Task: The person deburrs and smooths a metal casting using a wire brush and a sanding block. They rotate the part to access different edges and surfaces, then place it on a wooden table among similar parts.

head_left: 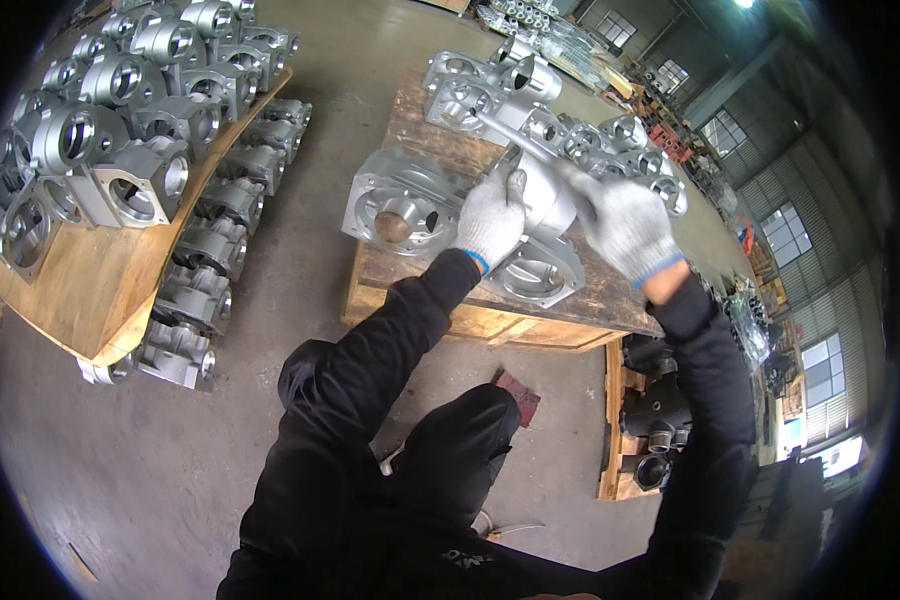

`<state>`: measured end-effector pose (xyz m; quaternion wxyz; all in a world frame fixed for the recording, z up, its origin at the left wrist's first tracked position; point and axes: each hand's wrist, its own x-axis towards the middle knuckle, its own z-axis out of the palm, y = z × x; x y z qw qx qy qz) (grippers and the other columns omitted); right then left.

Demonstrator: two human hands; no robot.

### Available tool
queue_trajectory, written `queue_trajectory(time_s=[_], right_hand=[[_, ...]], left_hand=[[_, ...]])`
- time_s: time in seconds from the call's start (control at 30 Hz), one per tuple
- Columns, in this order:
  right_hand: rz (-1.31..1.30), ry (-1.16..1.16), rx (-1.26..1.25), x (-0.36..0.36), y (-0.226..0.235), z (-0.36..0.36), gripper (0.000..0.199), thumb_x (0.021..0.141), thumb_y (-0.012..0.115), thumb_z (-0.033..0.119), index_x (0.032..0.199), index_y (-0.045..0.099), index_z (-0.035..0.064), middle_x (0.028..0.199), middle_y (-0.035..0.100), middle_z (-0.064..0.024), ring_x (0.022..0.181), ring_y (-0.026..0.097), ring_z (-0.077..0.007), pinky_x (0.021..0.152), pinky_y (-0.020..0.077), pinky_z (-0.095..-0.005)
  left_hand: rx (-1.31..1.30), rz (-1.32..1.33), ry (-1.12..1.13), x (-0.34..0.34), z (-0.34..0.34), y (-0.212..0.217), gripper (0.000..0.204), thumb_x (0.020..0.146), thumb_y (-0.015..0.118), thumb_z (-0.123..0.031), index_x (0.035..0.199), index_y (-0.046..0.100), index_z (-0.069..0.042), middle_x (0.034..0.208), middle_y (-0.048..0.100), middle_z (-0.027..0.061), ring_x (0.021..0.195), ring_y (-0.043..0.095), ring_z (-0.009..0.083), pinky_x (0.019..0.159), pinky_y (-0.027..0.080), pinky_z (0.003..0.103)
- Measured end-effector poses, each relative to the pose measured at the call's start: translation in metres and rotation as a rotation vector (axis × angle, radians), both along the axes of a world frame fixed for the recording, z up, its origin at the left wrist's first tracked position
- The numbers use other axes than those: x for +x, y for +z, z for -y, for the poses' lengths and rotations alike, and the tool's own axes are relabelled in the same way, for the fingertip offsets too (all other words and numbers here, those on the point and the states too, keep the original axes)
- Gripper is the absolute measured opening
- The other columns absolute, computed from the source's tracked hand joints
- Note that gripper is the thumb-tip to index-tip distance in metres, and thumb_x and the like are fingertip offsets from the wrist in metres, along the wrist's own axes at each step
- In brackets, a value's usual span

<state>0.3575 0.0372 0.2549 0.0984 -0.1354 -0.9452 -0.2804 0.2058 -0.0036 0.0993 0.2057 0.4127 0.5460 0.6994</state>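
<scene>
My left hand (492, 215), in a white knit glove with a blue cuff edge, is closed on the side of a silver metal casting (547, 200) with a round barrel. Its fingertips are partly hidden behind the casting. My right hand (630, 232), gloved the same way and smeared by motion, is wrapped round a long grey bar-shaped tool (518, 132). The tool slants up and left across the top of the casting; its exact kind is unclear. A flanged end (538, 275) faces me below the barrel. Left of my left hand sits another casting (405, 205) with a large round bore.
The castings stand on a wooden crate top (420, 115), with several more at its far side (460, 100). A plywood board (80, 290) stacked with castings is at left, more castings (205, 295) under it. Dark parts (660, 410) sit on a pallet at right.
</scene>
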Motion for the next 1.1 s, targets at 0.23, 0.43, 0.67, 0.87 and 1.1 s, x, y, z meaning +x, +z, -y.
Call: queue_trajectory(time_s=[0.23, 0.43, 0.67, 0.87, 1.1], right_hand=[[0.156, -0.148, -0.388, -0.014, 0.049, -0.017, 0.034, 0.106, 0.057, 0.02, 0.137, 0.07, 0.0128, 0.088, 0.076, -0.0142, 0.075, 0.074, -0.0245, 0.075, 0.061, -0.0396], [0.082, -0.181, -0.485, -0.001, 0.018, -0.031, 0.035, 0.105, 0.06, 0.02, 0.138, 0.069, 0.0125, 0.107, 0.078, -0.0156, 0.087, 0.076, -0.0258, 0.082, 0.0584, -0.0385], [0.003, 0.021, -0.471, -0.023, 0.014, -0.009, 0.032, 0.103, 0.057, 0.028, 0.126, 0.074, 0.0129, 0.092, 0.074, -0.0203, 0.083, 0.072, -0.0414, 0.077, 0.0579, -0.0501], [0.043, -0.023, -0.39, -0.014, 0.02, 0.003, 0.034, 0.102, 0.061, 0.018, 0.134, 0.072, 0.0148, 0.087, 0.075, -0.0189, 0.07, 0.074, -0.0296, 0.069, 0.0599, -0.0437], [0.094, -0.226, -0.137, -0.011, 0.002, 0.022, 0.037, 0.095, 0.066, 0.02, 0.131, 0.072, 0.0216, 0.074, 0.071, -0.0129, 0.066, 0.072, -0.0299, 0.062, 0.0564, -0.043]], left_hand=[[0.087, -0.051, 0.096, -0.002, -0.009, -0.004, 0.032, 0.11, 0.049, -0.028, 0.118, 0.062, 0.0, 0.092, 0.069, 0.0272, 0.083, 0.072, 0.0409, 0.078, 0.053, 0.052], [0.101, -0.095, 0.078, -0.012, 0.009, -0.012, 0.028, 0.11, 0.049, -0.027, 0.117, 0.06, -0.002, 0.101, 0.069, 0.0268, 0.098, 0.068, 0.0452, 0.085, 0.052, 0.052], [0.02, -0.2, 0.018, -0.013, 0.013, -0.04, 0.046, 0.11, 0.051, -0.027, 0.144, 0.052, 0.004, 0.133, 0.064, 0.0309, 0.129, 0.062, 0.0374, 0.109, 0.047, 0.041], [0.088, -0.176, 0.017, -0.01, 0.001, -0.056, 0.051, 0.111, 0.052, -0.03, 0.147, 0.05, 0.006, 0.137, 0.064, 0.0274, 0.132, 0.06, 0.0347, 0.113, 0.044, 0.041], [0.345, -0.015, 0.021, -0.008, 0.0, -0.062, 0.041, 0.107, 0.06, -0.033, 0.129, 0.061, 0.001, 0.11, 0.07, 0.0218, 0.102, 0.069, 0.0314, 0.092, 0.053, 0.039]])
